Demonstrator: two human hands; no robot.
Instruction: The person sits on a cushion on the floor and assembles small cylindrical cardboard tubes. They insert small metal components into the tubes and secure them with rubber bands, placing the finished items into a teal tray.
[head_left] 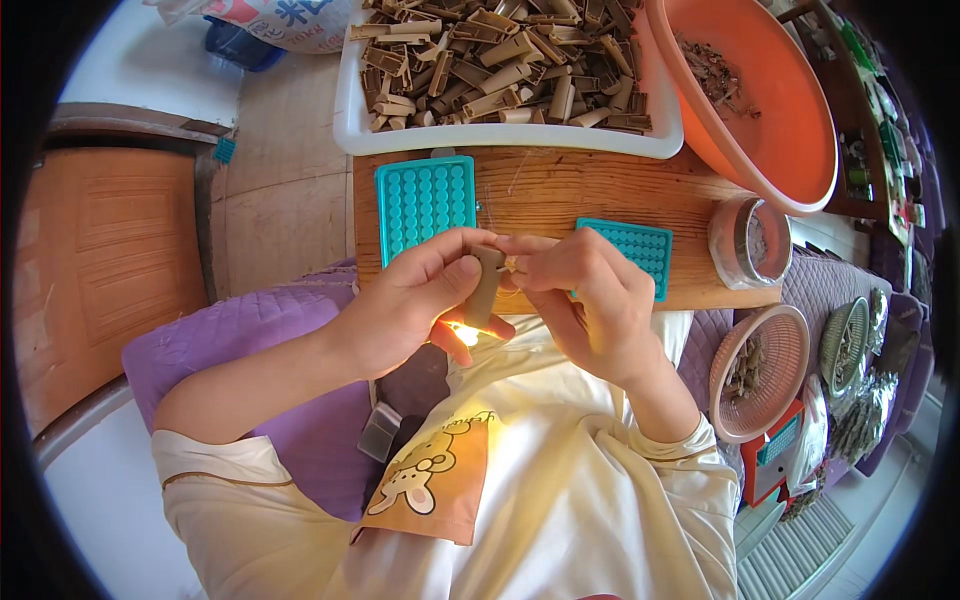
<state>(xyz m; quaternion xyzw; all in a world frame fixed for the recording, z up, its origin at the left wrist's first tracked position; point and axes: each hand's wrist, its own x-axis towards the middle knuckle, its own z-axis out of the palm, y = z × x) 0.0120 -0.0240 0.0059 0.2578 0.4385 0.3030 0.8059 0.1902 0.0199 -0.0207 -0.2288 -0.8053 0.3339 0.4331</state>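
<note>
My left hand (425, 290) is closed around a brown curved plastic piece (486, 288), held upright above my lap at the table's near edge. At the piece's upper end, the fingertips of my right hand (590, 285) are pinched together on a small yellowish part (512, 264); its exact kind is too small to tell. A bright light (466, 333) glows by the lower fingers of my left hand. Just beyond my hands lie two teal trays with rows of round cups, one at the left (427, 205) and a smaller one (632, 252) partly behind my right hand.
A white bin (520, 140) heaped with similar brown pieces (500, 75) stands at the table's far side. Right of it are a large orange basin (790, 120) and a clear round tub (740, 245). A pink basket (765, 400) sits at the right. Purple quilted seating (270, 350) flanks me.
</note>
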